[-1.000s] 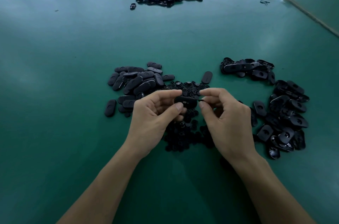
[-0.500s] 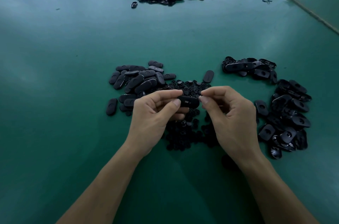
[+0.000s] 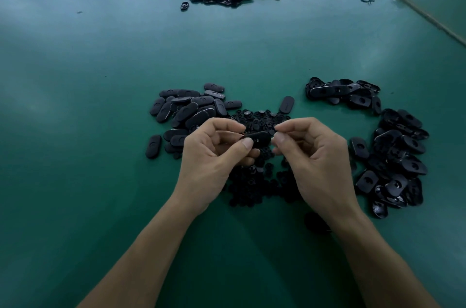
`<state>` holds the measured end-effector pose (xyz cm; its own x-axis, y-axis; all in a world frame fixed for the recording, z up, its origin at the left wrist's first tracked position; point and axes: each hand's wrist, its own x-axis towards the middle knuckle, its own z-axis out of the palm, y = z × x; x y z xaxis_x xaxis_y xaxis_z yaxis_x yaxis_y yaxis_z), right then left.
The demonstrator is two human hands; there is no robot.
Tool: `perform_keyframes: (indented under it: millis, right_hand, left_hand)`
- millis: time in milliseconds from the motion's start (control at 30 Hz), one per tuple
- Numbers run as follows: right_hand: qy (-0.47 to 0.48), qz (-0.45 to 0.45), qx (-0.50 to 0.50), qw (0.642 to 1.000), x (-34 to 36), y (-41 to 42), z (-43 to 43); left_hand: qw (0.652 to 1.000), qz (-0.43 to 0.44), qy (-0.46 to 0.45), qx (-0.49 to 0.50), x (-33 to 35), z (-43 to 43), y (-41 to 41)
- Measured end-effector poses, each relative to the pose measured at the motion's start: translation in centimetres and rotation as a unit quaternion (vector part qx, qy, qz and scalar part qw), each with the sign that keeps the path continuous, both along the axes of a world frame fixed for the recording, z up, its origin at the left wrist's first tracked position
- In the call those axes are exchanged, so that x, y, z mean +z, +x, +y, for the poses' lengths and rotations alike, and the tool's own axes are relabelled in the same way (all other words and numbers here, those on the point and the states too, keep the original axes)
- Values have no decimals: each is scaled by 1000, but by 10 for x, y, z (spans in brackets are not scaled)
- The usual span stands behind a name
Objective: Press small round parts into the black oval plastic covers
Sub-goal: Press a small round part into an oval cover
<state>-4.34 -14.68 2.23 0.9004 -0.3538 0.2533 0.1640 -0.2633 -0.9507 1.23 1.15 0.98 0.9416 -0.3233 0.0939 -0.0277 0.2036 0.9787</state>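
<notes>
My left hand grips 1 cover, my right hand pinches its right end — I should seat the part squarely.

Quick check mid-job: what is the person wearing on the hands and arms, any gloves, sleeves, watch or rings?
The left hand and the right hand are bare: no gloves, no rings. Left forearm and right forearm are bare to the frame's lower edge, with no sleeves, cuffs, watch or wrist strap in view. The visible nails are short and plain.
</notes>
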Motion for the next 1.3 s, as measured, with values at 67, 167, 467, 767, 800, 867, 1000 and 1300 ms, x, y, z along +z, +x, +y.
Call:
perform_keyframes:
  millis: [67, 167, 467, 767, 800, 867, 1000, 1300]
  right_hand:
    - [3, 1, 15, 1000, 0, 0, 1]
    - [2, -15, 24, 1000, 0, 0, 2]
    - [4, -56, 27, 998, 2, -1, 4]
    - [-6, -27, 5, 1000, 3, -2, 5]
    - [-1, -23, 2, 1000, 3, -2, 5]
    - [10, -12, -4, 1000, 2, -2, 5]
    - [1, -1, -2, 1000, 1, -2, 5]
    - [-30, -1, 12, 999, 3, -3, 6]
  left_hand:
    - [1000, -13, 22, -9, 0, 1, 0]
    - [997, -39, 63, -33, -1, 1, 0]
    - [991, -105, 80, -30, 3, -2, -3]
    - [999, -15, 22, 24, 1, 1, 0]
    - [999, -15, 20, 23, 1, 1, -1]
    - [1000, -8, 11, 23, 2, 0, -2]
    - [999, 20, -12, 42, 5, -3, -4]
    - [999, -13, 4, 50, 5, -4, -5]
